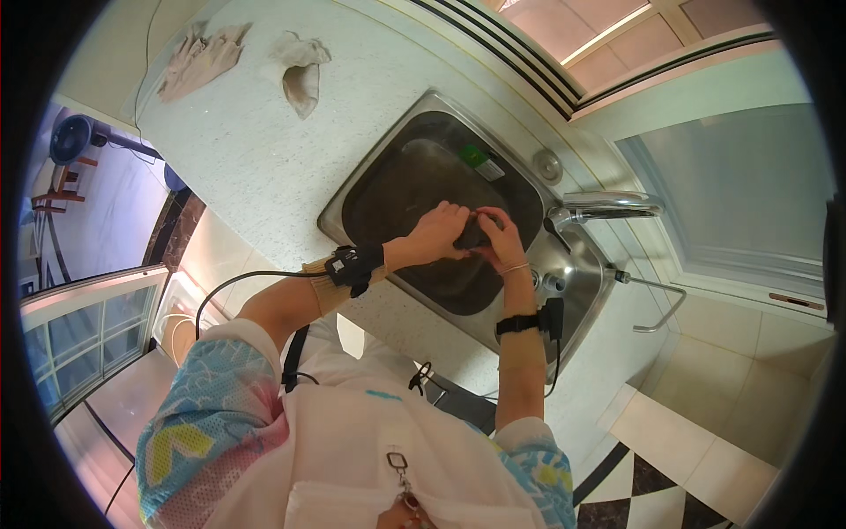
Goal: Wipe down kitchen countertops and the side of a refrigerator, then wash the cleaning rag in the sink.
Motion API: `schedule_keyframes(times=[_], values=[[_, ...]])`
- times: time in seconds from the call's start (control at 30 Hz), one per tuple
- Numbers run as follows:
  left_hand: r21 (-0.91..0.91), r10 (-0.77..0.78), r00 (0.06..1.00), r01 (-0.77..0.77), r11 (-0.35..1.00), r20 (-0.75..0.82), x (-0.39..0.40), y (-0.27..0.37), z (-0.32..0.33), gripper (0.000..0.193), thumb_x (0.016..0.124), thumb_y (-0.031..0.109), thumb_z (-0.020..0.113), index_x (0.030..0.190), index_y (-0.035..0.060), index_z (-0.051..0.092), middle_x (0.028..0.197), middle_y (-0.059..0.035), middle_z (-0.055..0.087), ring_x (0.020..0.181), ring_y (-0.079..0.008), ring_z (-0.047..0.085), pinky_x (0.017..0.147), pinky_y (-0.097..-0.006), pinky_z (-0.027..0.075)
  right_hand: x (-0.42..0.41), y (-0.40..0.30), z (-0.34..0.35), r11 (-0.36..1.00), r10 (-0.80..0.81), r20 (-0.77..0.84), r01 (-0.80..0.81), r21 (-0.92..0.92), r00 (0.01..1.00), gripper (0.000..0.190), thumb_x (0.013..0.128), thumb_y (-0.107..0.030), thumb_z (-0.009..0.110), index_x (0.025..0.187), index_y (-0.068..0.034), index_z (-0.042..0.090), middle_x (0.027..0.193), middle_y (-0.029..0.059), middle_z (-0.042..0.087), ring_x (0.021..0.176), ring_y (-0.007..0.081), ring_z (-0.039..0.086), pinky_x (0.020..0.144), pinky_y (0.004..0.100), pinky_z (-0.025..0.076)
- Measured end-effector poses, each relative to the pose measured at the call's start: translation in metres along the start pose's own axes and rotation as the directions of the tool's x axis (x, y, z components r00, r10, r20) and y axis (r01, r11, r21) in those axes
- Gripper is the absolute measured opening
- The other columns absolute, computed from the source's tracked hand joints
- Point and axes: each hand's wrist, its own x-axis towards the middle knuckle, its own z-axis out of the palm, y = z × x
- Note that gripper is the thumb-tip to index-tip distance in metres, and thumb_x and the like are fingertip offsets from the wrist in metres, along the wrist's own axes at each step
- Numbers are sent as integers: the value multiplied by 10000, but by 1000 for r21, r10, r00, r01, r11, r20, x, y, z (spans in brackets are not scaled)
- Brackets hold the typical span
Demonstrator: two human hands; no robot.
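Over the large basin of a stainless steel sink (433,99), my left hand (437,231) and my right hand (500,239) hold a small dark object (470,233) between them. Its kind cannot be told, as the fingers partly cover it. The left fingers rest along its left side and top; the right thumb and fingers curl round its right side. Dark, murky-looking content fills the basin beneath, and a green and white label (482,162) is on its far wall. Both forearms wear strapped black devices with cables.
A chrome faucet (611,205) stands right of the basin, beside a smaller basin with a drain (554,282). A bent metal pipe (661,304) juts out at the right. Two crumpled, light-coloured cloth items (205,61) (302,73) lie on the speckled countertop (244,152). Sliding window tracks border the back.
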Motion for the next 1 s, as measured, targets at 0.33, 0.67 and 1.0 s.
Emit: schedule_keyframes(times=[0.33, 0.67, 1.0], values=[[-667, -32, 769, 532, -521, 638, 31, -10, -37, 730, 814, 674, 425, 1107, 13, 526, 1005, -78, 572, 884, -194, 570, 731, -357, 511, -37, -19, 33, -234, -799, 528, 660, -714, 288, 345, 591, -105, 777, 857, -51, 564, 958, 93, 538, 894, 316, 535, 728, 363, 476], [-994, -658, 746, 84, -68, 108, 51, 26, -24, 106, 780, 115, 590, 752, 15, 611, 703, -23, 594, 663, -104, 580, 561, -269, 473, -6, -8, 34, 597, -802, -415, 607, -524, 430, 171, 793, -86, 643, 937, -42, 563, 835, 45, 560, 823, 203, 558, 725, 317, 472], [31, 119, 715, -135, 990, -689, 45, 48, -60, 115, 589, 99, 636, 656, 37, 566, 679, -83, 558, 610, -283, 531, 525, -344, 456, 49, 40, 29, 709, -183, -153, 238, 664, 971, 189, 889, -267, 531, 847, -85, 553, 791, 34, 550, 729, 151, 546, 658, 294, 470]])
